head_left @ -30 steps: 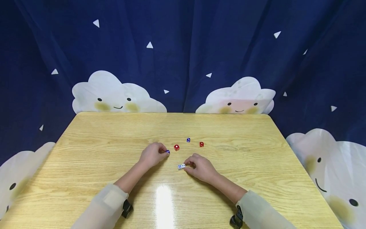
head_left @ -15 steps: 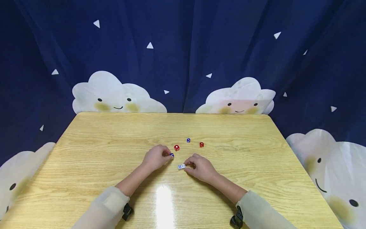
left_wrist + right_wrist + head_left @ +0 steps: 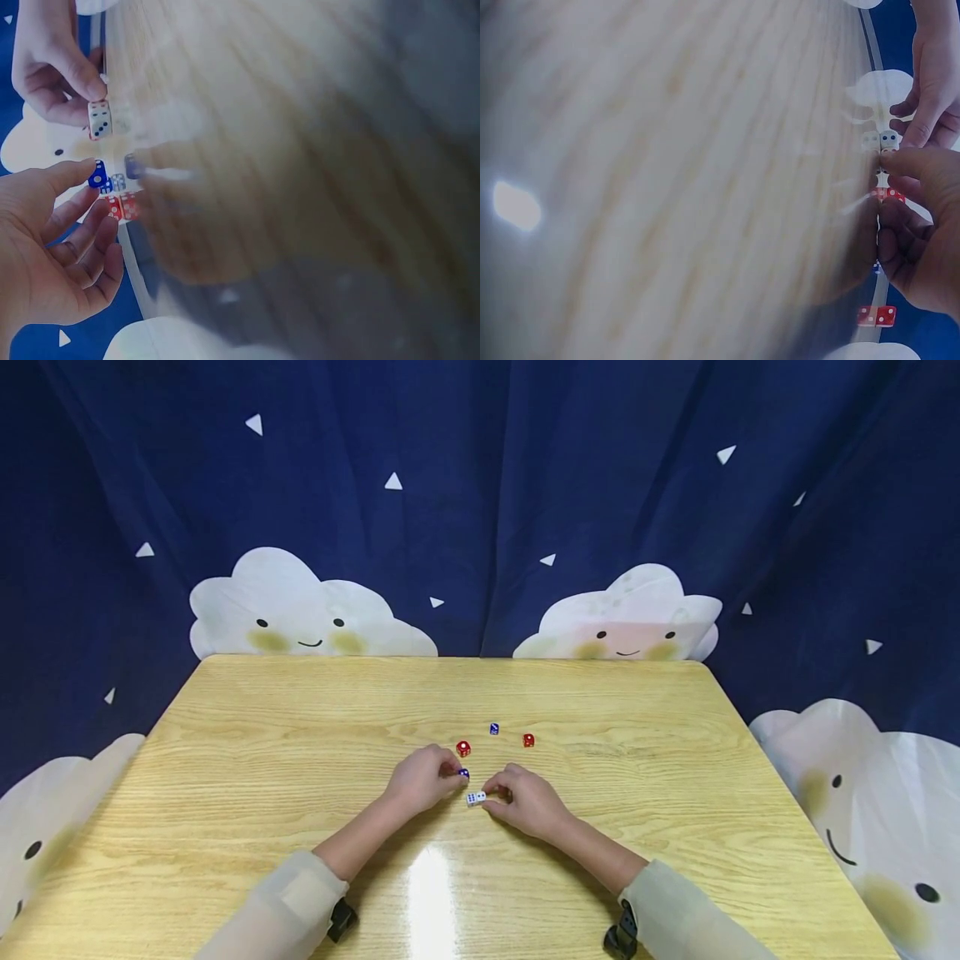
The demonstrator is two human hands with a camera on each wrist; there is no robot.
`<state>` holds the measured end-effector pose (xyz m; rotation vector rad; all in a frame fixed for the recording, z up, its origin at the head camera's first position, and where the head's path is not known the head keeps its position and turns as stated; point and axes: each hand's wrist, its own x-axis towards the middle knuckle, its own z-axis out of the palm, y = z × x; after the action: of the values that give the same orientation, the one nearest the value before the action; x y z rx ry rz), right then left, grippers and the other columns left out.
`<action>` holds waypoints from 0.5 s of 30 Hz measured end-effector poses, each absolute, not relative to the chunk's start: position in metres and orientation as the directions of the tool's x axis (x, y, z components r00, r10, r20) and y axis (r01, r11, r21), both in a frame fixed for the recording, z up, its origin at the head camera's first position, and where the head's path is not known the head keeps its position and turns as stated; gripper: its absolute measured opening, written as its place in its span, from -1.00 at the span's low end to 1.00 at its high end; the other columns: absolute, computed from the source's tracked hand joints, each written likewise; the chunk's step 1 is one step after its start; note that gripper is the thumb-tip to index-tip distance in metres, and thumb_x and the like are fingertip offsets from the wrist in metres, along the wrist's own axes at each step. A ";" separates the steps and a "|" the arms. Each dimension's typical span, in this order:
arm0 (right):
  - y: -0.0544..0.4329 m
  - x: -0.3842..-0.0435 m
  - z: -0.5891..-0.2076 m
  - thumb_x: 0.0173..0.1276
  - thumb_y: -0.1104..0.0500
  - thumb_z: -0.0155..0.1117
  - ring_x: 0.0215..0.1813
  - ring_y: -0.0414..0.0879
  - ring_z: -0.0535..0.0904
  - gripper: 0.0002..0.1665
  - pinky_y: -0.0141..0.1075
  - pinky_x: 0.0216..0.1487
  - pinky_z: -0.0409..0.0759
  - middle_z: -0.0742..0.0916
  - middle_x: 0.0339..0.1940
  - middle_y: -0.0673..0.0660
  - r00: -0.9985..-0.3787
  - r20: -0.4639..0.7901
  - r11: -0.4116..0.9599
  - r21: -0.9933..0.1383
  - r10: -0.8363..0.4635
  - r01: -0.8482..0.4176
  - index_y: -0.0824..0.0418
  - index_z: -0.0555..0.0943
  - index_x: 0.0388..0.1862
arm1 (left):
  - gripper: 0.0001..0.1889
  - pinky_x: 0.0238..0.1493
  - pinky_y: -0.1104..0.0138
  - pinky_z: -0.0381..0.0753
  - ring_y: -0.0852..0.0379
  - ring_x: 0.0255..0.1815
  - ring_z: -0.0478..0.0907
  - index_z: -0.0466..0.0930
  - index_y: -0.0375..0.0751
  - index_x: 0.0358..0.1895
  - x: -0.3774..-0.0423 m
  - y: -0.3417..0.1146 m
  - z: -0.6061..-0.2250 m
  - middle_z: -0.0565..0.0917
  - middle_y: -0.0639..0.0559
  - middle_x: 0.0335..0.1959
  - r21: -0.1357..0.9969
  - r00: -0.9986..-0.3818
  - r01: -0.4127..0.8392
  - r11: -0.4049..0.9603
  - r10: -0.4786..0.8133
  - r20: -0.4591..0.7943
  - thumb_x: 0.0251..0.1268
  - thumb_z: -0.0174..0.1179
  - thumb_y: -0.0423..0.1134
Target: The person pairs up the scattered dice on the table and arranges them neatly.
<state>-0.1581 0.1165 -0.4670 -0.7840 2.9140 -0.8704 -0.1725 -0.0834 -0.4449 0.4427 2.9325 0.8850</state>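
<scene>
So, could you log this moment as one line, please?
left hand: pinches blue die; right hand: holds white die  beside second white die; beyond: two red dice, second blue die

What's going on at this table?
A person's left hand has a blue die in its grip, close to two white dice set side by side. The right hand grips the right-hand white one. Farther out, two red dice and a second blue die lie on the table.
</scene>
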 end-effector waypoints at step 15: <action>0.116 -0.159 -0.467 0.11 0.08 0.41 -0.48 -0.32 0.34 -0.83 -0.48 -0.47 0.33 0.51 -0.49 -0.10 -0.871 0.144 0.717 -0.513 -0.469 -0.471 0.07 0.68 -0.30 | -0.85 -0.39 0.32 0.47 0.23 -0.42 0.49 0.66 -0.06 -0.40 -0.173 -0.075 -0.451 0.60 0.11 -0.43 0.535 -0.949 0.285 0.796 0.312 0.041 0.06 0.34 -0.09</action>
<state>-0.1585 0.1163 -0.4666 -0.7984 2.9146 -0.8719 -0.1729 -0.0755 -0.4511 0.4879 2.9300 0.8601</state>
